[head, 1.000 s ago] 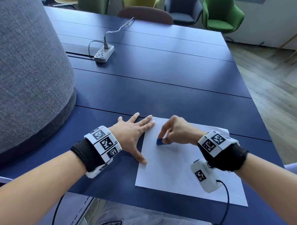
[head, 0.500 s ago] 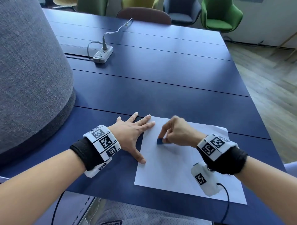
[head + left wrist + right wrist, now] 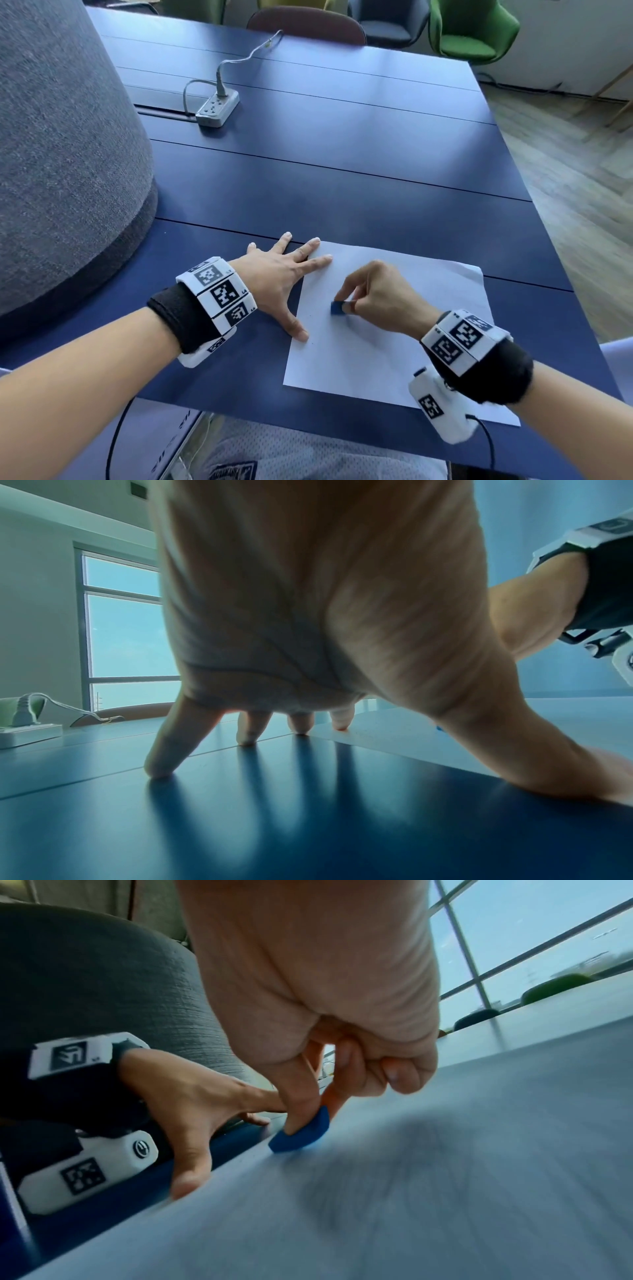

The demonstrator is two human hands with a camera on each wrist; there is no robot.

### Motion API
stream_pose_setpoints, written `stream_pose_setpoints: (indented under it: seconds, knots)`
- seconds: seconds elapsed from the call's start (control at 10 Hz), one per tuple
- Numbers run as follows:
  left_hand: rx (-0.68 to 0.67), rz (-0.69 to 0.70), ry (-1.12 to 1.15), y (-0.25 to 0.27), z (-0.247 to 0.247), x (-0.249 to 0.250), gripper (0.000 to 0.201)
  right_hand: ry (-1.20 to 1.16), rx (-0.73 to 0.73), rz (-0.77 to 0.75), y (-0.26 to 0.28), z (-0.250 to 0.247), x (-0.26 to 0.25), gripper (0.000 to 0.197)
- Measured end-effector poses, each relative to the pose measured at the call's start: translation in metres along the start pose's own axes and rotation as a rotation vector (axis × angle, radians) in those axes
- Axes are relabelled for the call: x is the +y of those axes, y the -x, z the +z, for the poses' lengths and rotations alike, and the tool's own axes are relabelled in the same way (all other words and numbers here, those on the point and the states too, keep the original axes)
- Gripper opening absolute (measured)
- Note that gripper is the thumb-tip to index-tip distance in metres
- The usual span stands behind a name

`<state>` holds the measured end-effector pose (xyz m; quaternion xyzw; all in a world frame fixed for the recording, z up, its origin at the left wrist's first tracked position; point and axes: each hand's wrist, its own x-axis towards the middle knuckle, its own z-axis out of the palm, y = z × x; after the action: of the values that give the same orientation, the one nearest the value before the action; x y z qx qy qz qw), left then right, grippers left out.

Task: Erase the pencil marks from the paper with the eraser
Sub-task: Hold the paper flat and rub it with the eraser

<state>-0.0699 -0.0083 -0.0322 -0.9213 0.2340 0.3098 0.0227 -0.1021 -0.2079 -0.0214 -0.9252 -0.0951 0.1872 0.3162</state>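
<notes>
Right hand (image 3: 378, 301) has a pinch grip on the blue eraser (image 3: 337, 307), thumb one side, fingers the other, eraser's lower edge down on the paper (image 3: 394, 342) in its left half. Steep hold likely concentrates pressure on one edge for rubbing.

Left hand (image 3: 279, 284) lies flat, fingers spread and straight, holding nothing. It straddles the paper's left edge: thumb and two fingertips on the sheet, the rest on the tabletop (image 3: 342, 164). Reads as an anchor so the sheet doesn't slide or buckle under the strokes.

Paper sits at the tabletop's near edge, right of centre. Pencil marks too faint to make out; the right wrist view is motion-blurred. Can't judge how much is left. Power strip (image 3: 217, 110) is well apart, toward the far left.
</notes>
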Motion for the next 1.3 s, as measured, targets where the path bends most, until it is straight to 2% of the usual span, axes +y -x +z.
stream_pose_setpoints:
  seconds: [0.2, 0.3, 0.4, 0.5, 0.6, 0.7, 0.8, 1.0, 1.2, 1.3]
  knots:
    - [0.006, -0.005, -0.006, 0.0, 0.0, 0.001, 0.133, 0.066, -0.241, -0.034, 0.02, 0.003, -0.009, 0.013]
    - [0.001, -0.006, 0.009, 0.0, 0.0, 0.001, 0.132, 0.036, -0.05, 0.001, 0.016, 0.004, -0.002, 0.017]
    - [0.001, -0.008, 0.006, 0.0, 0.0, 0.002, 0.132, 0.052, -0.188, -0.032, 0.033, 0.009, -0.001, 0.018]
    - [-0.002, -0.012, 0.0, 0.0, 0.0, 0.003, 0.132, 0.019, -0.216, -0.002, 0.036, 0.01, 0.0, 0.017]
    - [-0.003, -0.015, 0.005, 0.0, 0.0, 0.003, 0.132, -0.022, -0.055, 0.026, 0.032, 0.009, 0.004, 0.015]
    - [-0.002, -0.019, 0.002, 0.001, 0.0, 0.003, 0.133, 0.015, -0.197, -0.012, 0.041, 0.013, 0.0, 0.015]
    - [-0.003, -0.013, 0.004, 0.001, 0.0, 0.003, 0.133, -0.01, -0.138, 0.017, 0.033, 0.011, 0.0, 0.018]
    - [0.017, -0.003, 0.001, 0.002, 0.0, 0.002, 0.137, 0.029, -0.196, 0.026, 0.02, 0.005, -0.006, 0.013]
    - [0.022, 0.003, 0.018, 0.004, 0.001, 0.001, 0.139, -0.008, 0.165, 0.085, -0.048, -0.018, -0.004, 0.014]
    - [0.031, 0.007, 0.024, 0.003, 0.0, 0.001, 0.142, -0.037, 0.205, 0.095, -0.057, -0.023, -0.003, 0.016]
